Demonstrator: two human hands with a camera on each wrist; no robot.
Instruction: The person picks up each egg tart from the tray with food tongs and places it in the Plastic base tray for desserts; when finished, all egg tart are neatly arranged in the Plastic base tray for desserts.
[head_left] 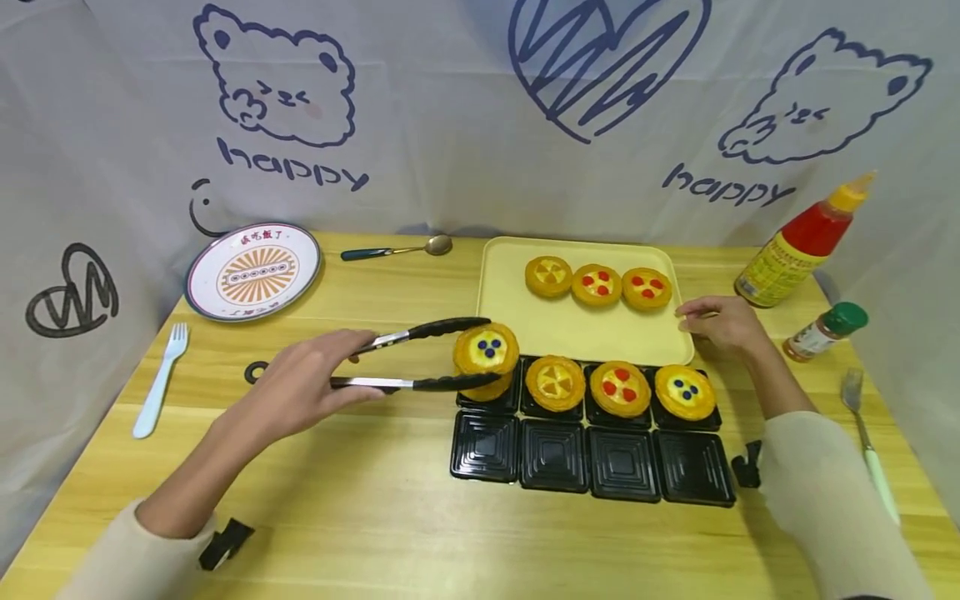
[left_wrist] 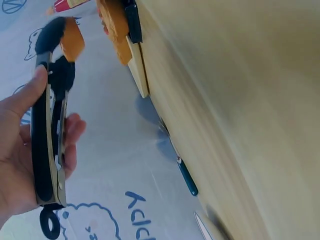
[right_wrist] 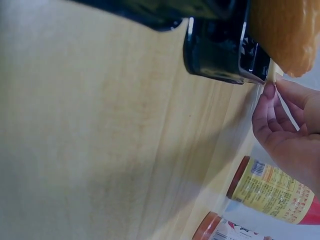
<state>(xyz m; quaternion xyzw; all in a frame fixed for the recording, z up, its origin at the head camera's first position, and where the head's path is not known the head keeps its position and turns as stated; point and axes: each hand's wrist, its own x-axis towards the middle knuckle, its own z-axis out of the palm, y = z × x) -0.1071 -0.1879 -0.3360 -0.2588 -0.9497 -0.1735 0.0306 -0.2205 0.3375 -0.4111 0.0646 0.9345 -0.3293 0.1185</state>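
My left hand (head_left: 311,377) holds black-and-silver tongs (head_left: 453,383). Between the tong tips is an egg tart with three blue berries (head_left: 486,347), raised over another tart (head_left: 487,390) at the left end of a black compartment tray (head_left: 485,447). In the left wrist view the fingers and thumb wrap round the tong handles (left_wrist: 42,145). My right hand (head_left: 723,323) pinches the right rim of a yellow tray (head_left: 570,329); the right wrist view shows thumb and fingertips meeting on that rim. Three tarts (head_left: 597,284) sit on the yellow tray.
Tarts with yellow wedges (head_left: 555,384), red pieces (head_left: 620,389) and blue berries (head_left: 686,392) fill the other back compartments. A plate (head_left: 253,272), spoon (head_left: 397,247) and blue fork (head_left: 161,379) lie left. Rightward are a sauce bottle (head_left: 798,246), spice jar (head_left: 823,331) and green-handled fork (head_left: 870,450).
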